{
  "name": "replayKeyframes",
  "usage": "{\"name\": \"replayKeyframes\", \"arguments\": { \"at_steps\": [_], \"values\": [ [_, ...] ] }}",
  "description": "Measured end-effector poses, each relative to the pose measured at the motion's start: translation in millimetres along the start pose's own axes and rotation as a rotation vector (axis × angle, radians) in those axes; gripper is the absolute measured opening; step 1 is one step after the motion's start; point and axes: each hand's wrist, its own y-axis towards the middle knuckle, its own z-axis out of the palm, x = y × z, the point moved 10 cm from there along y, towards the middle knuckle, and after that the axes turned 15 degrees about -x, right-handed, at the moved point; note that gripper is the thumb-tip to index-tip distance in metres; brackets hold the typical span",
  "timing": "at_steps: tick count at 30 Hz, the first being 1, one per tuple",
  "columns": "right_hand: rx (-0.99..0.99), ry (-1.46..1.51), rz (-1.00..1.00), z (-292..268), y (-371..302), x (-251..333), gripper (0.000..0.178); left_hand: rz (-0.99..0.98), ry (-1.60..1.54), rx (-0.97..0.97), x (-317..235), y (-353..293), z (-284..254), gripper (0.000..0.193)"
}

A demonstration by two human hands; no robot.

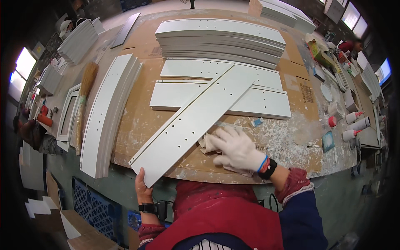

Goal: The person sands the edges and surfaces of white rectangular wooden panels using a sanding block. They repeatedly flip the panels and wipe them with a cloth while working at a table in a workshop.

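Note:
My bare left hand (144,184) grips the near end of a long white board (186,121) with drilled holes and a groove along one edge. The board slants away to the right, its far end resting across two more white drilled boards (266,102). My right hand (235,148), in a white glove, is closed on a crumpled beige rag (207,143) close to the board's right edge. The glove hides part of the rag, so whether it is cloth or paper is hard to tell.
A cardboard-covered table (137,100) carries a tall stack of white boards (221,39) at the back and another stack (109,112) at left, beside a straw broom (85,87). White flakes, a small blue packet (257,122) and red-tipped bottles (352,134) lie right. Another person (350,45) is at far right.

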Motion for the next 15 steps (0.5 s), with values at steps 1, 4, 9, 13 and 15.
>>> {"name": "replayKeyframes", "arguments": {
  "at_steps": [1, 4, 9, 13, 15],
  "values": [
    [0.08, -0.039, 0.018, 9, -21, 5, 0.063, -0.002, -0.023, -0.001, 9, -3, 1, 0.042],
    [0.108, -0.107, -0.007, 18, -47, 16, 0.053, -0.061, -0.119, -0.004, 24, -24, -3, 0.04],
    [0.257, 0.12, 0.151, 45, -54, -15, 0.035, -0.196, -0.218, 0.018, 54, -38, 3, 0.039],
    [-0.1, 0.225, 0.346, 9, 17, -47, 0.025, -0.008, -0.066, 0.061, 38, -48, 15, 0.05],
    [-0.135, 0.268, 0.256, 5, 61, -8, 0.026, 0.031, -0.031, -0.015, 35, -48, -1, 0.051]
  ]
}}
